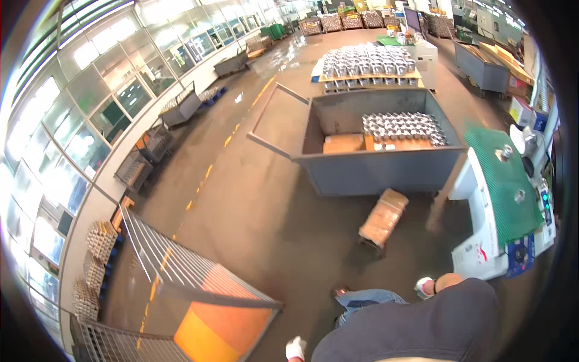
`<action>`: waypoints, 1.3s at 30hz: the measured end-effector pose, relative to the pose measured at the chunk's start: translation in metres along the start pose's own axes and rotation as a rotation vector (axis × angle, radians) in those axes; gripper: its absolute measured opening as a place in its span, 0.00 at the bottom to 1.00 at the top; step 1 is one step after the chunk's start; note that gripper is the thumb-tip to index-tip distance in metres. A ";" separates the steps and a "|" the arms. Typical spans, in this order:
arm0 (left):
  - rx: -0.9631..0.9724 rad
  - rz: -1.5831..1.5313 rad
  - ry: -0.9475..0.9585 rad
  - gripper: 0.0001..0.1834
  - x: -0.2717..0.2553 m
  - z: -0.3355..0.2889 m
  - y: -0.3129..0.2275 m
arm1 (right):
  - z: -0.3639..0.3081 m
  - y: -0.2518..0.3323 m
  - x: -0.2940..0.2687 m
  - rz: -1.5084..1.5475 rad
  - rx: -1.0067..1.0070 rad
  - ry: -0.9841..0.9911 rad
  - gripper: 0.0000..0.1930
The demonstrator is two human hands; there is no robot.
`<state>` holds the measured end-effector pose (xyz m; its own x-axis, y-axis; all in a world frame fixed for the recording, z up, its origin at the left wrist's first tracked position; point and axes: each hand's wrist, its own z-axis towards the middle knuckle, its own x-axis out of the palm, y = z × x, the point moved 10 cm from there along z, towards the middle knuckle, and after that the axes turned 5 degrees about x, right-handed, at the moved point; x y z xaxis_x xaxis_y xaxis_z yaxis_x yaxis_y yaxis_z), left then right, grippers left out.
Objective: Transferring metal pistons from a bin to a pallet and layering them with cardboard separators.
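Observation:
My left hand (295,349), in a white glove, hangs low at the bottom edge beside the wire-sided cart (232,297) with an orange panel. Its fingers look loosely apart, and I see nothing in them. My right hand (424,288), also gloved in white, is bent in front of my dark shirt. Its fingers are too small to make out, and no object shows at it. Ahead of me stands a small stool (384,218) topped with brown cardboard. Beyond it is a large grey metal bin (374,175) holding rows of shiny metal parts (404,128) and cardboard.
A white workbench with a green ribbed mat (503,187) stands at the right, with small metal pieces on it. More metal parts (368,63) are stacked behind the bin. Carts and stacked parts (101,238) line the windowed left wall. A yellow dashed line (208,178) marks the floor.

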<state>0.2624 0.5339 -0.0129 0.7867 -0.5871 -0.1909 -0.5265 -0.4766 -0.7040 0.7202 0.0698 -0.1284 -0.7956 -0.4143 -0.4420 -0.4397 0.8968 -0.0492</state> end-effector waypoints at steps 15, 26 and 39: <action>-0.303 -0.199 -0.174 0.17 -0.070 0.265 -0.193 | -0.106 0.751 -0.638 0.652 -0.945 -0.189 0.15; -0.332 -0.319 -0.200 0.19 -0.159 0.503 -0.415 | 0.020 0.931 -0.835 0.709 -0.824 -0.129 0.12; -0.059 0.127 -0.147 0.37 -0.163 0.839 -0.773 | 0.249 1.075 -1.127 0.420 -0.704 -0.399 0.14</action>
<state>0.8113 1.5466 -0.0115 0.7490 -0.5453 -0.3764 -0.6391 -0.4447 -0.6275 1.2482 1.5401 0.0937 -0.8019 0.1273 -0.5837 -0.4032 0.6057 0.6860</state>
